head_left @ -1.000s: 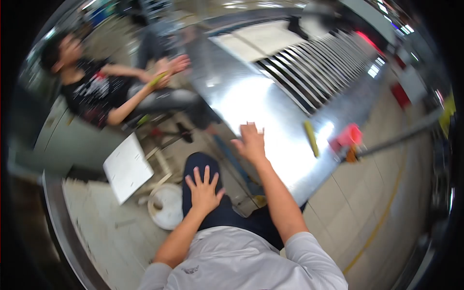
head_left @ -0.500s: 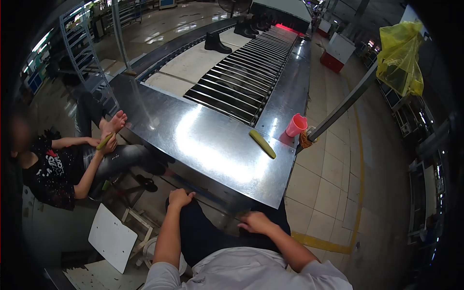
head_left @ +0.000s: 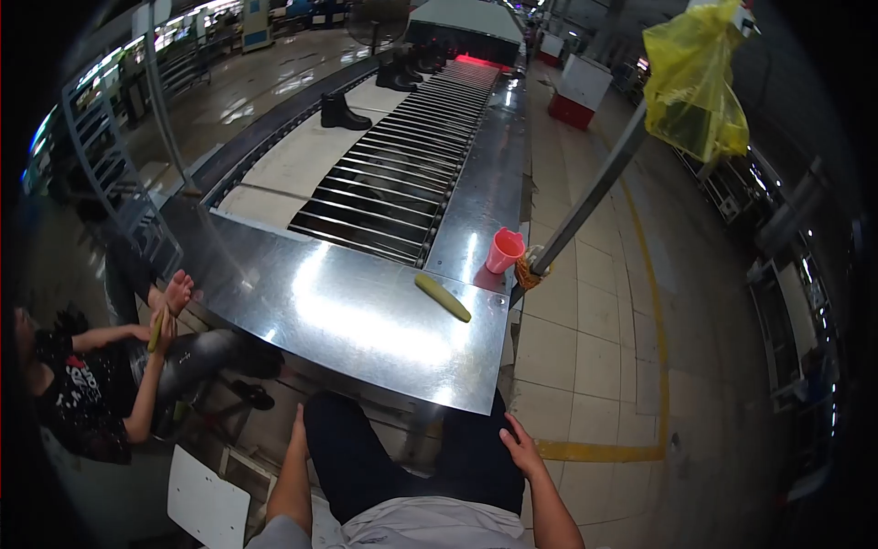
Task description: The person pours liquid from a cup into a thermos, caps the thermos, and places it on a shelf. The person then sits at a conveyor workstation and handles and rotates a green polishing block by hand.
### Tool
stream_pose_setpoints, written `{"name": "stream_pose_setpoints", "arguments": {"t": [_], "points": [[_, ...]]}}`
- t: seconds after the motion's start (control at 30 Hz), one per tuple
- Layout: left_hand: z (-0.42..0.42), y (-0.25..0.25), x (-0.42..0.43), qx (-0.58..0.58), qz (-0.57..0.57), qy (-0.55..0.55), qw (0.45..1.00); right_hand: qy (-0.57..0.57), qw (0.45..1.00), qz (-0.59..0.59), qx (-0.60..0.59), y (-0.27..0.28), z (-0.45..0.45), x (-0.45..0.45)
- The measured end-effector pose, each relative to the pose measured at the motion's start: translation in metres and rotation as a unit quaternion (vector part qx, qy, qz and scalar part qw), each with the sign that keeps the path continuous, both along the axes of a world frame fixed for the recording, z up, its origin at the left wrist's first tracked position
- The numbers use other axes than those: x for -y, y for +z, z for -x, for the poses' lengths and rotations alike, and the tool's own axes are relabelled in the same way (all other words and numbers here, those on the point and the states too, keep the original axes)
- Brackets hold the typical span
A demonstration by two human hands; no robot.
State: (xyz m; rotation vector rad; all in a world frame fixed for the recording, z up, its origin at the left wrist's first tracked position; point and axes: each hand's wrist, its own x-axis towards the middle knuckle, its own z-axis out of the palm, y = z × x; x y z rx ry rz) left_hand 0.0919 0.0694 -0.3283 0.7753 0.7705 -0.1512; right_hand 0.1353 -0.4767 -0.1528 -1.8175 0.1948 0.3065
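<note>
My left hand [head_left: 299, 428] is at the outer side of my left thigh, seen edge-on. It looks flat and holds nothing that I can see. My right hand [head_left: 521, 446] rests against the outside of my right thigh with its fingers apart and nothing in them. Ahead of my knees is the metal end of a conveyor table [head_left: 366, 320]. On it lies a long green object with rounded ends [head_left: 443, 298], whose kind I cannot make out. A pink cup [head_left: 505, 251] stands behind it near the right edge.
Black boots [head_left: 343, 112] stand on the conveyor beyond metal rollers [head_left: 375, 197]. At left a seated person [head_left: 91, 393] holds a similar green object [head_left: 155, 331] by a bare foot. A white board [head_left: 207, 499] is at lower left; a yellow bag [head_left: 697, 87] hangs from a post.
The view has swung right, so the table appears further left. My right hand has moved from between my thighs to the right thigh's outside. My left hand has slid off the knee to its outer side.
</note>
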Motion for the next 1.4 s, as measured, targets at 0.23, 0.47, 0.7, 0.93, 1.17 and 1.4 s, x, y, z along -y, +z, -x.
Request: {"name": "stream_pose_setpoints", "arguments": {"t": [0.23, 0.47, 0.7, 0.93, 1.17, 1.4], "points": [[0.097, 0.064, 0.034, -0.056, -0.087, 0.114, 0.988, -0.111, 0.962, 0.142, -0.206, -0.050, -0.064, 0.030], [0.097, 0.112, 0.073, -0.264, -0.662, -0.053, 0.700, 0.003, 0.811, 0.314, 0.494, 0.085, -0.177, -0.049], [0.017, 0.145, 0.060, -0.057, -0.727, -0.163, 0.665, 0.081, 0.810, 0.382, 0.438, 0.016, -0.274, -0.211], [0.001, 0.132, 0.048, -0.071, -0.730, -0.181, 0.655, 0.201, 0.793, 0.286, 0.500, 0.039, -0.227, -0.228], [0.009, 0.095, 0.043, -0.068, -0.700, -0.136, 0.698, 0.202, 0.793, 0.361, 0.447, 0.034, -0.232, -0.232], [-0.022, 0.108, 0.053, -0.145, -0.681, -0.178, 0.695, 0.190, 0.735, 0.305, 0.576, 0.045, -0.230, -0.231]]}}
